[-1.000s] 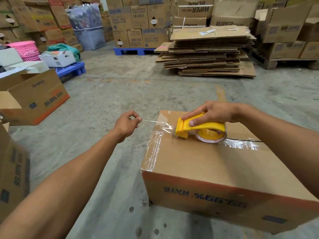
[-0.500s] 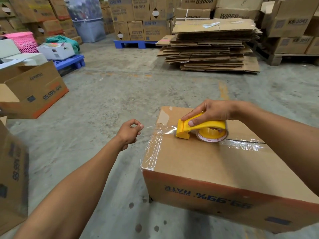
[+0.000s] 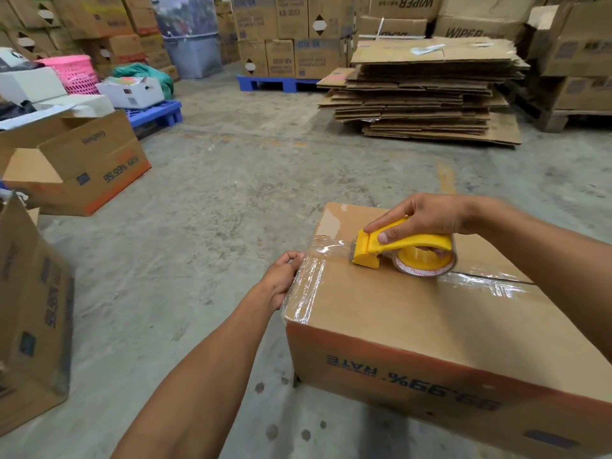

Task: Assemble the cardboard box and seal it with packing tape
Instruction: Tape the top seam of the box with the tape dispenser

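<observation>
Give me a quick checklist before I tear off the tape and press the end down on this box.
1. Brown cardboard box flaps closed: ok.
2. Clear tape strip covers the top seam: ok.
3. Right hand grips the yellow tape dispenser: ok.
4. Left hand at the taped left edge: ok.
5. Tape lying smooth at that edge: not ok, wrinkled.
6. Tape already cut: cannot tell.

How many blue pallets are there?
2. One blue pallet sits far left under white boxes; another blue pallet sits at the back under stacked cartons. More may be hidden.
</observation>
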A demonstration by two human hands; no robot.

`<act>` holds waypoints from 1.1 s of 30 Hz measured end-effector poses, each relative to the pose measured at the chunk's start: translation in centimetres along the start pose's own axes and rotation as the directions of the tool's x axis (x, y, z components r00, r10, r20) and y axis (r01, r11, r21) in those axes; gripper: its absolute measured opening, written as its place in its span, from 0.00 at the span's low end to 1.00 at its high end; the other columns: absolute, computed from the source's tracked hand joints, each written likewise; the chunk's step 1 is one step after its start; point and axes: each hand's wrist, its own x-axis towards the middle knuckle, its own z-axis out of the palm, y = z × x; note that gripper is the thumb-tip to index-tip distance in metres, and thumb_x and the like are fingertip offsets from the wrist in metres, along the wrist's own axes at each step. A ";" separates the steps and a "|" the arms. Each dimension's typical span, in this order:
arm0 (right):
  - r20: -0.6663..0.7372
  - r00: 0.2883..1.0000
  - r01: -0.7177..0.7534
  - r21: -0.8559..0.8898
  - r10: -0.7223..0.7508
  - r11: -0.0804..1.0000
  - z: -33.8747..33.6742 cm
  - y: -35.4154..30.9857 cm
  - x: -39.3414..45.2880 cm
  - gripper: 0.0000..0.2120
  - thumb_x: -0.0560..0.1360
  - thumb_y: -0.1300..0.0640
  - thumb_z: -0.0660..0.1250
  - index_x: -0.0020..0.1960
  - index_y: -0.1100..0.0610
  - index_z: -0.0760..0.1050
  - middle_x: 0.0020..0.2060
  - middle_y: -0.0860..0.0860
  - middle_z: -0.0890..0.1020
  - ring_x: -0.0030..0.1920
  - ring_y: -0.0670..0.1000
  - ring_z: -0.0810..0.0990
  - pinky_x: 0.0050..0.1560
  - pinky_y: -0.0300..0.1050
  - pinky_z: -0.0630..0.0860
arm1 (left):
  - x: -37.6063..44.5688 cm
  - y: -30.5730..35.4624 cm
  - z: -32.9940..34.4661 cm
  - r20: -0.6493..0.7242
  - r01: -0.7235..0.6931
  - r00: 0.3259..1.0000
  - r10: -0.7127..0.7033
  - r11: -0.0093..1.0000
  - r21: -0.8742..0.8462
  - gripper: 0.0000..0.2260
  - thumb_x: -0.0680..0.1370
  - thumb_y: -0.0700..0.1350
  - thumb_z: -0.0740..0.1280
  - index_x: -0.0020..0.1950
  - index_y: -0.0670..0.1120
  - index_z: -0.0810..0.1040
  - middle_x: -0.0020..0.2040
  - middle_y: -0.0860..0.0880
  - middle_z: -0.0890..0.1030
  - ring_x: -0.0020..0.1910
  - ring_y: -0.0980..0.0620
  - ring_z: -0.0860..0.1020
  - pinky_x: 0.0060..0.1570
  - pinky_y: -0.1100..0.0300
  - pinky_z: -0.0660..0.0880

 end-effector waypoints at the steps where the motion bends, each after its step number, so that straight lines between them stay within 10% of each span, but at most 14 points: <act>1: 0.004 1.000 -0.008 -0.006 0.008 1.000 0.0 -0.1 0.0 0.19 0.64 0.38 0.75 0.55 0.35 0.82 0.55 0.38 0.82 0.56 0.46 0.80 0.56 0.46 0.80 | 0.1 -0.2 0.0 0.014 0.004 1.000 -0.004 1.000 -0.012 0.05 0.83 0.41 0.59 0.49 0.44 0.72 0.29 0.51 0.79 0.20 0.62 0.75 0.20 0.67 0.71; 8: 0.035 0.999 -0.018 -0.004 0.018 1.000 0.2 -0.2 0.1 0.26 0.56 0.31 0.76 0.54 0.33 0.82 0.57 0.41 0.82 0.58 0.52 0.79 0.54 0.68 0.78 | 0.2 -0.1 0.3 0.036 0.023 0.999 -0.024 1.000 0.012 0.07 0.83 0.41 0.59 0.46 0.46 0.73 0.30 0.51 0.79 0.20 0.61 0.76 0.22 0.67 0.73; 14: 0.012 1.000 -0.002 0.014 0.002 1.000 0.2 0.2 0.2 0.19 0.63 0.38 0.76 0.54 0.36 0.83 0.54 0.40 0.84 0.57 0.49 0.80 0.53 0.48 0.81 | -1.6 -0.3 0.4 0.083 0.127 0.988 -0.129 0.992 0.026 0.10 0.82 0.43 0.62 0.44 0.40 0.77 0.25 0.51 0.80 0.21 0.58 0.78 0.21 0.67 0.72; 18: 0.014 1.000 -0.025 0.017 0.025 1.000 0.2 0.0 0.1 0.18 0.64 0.38 0.75 0.54 0.35 0.83 0.55 0.41 0.83 0.57 0.50 0.80 0.54 0.53 0.81 | -1.3 0.3 -0.1 -0.072 -0.007 0.997 0.014 0.995 0.101 0.20 0.83 0.49 0.59 0.72 0.42 0.67 0.63 0.45 0.77 0.56 0.53 0.79 0.48 0.66 0.76; 21: 0.024 0.999 -0.037 0.017 0.037 0.999 0.3 -0.2 0.1 0.22 0.60 0.34 0.75 0.53 0.34 0.83 0.55 0.43 0.84 0.57 0.52 0.81 0.54 0.62 0.80 | -2.3 2.7 -0.2 -0.021 -0.195 0.978 0.207 0.947 0.255 0.25 0.83 0.54 0.55 0.79 0.48 0.59 0.78 0.50 0.61 0.76 0.51 0.60 0.72 0.56 0.58; 28: 0.074 0.997 -0.026 0.033 0.024 0.999 0.1 -0.9 0.0 0.26 0.56 0.31 0.76 0.53 0.33 0.82 0.56 0.48 0.84 0.59 0.60 0.80 0.55 0.70 0.77 | -4.3 3.6 3.6 0.374 -0.441 0.883 0.283 0.229 0.868 0.27 0.84 0.52 0.48 0.80 0.43 0.46 0.81 0.44 0.44 0.79 0.48 0.42 0.77 0.52 0.43; 33: 0.140 0.990 -0.041 0.089 0.029 0.995 0.0 -1.0 -0.3 0.21 0.67 0.47 0.78 0.59 0.40 0.82 0.48 0.50 0.86 0.32 0.53 0.81 0.33 0.54 0.83 | -4.5 2.2 3.7 0.369 -0.432 0.869 0.330 0.143 0.890 0.29 0.83 0.57 0.46 0.80 0.45 0.45 0.81 0.47 0.41 0.78 0.52 0.39 0.73 0.60 0.37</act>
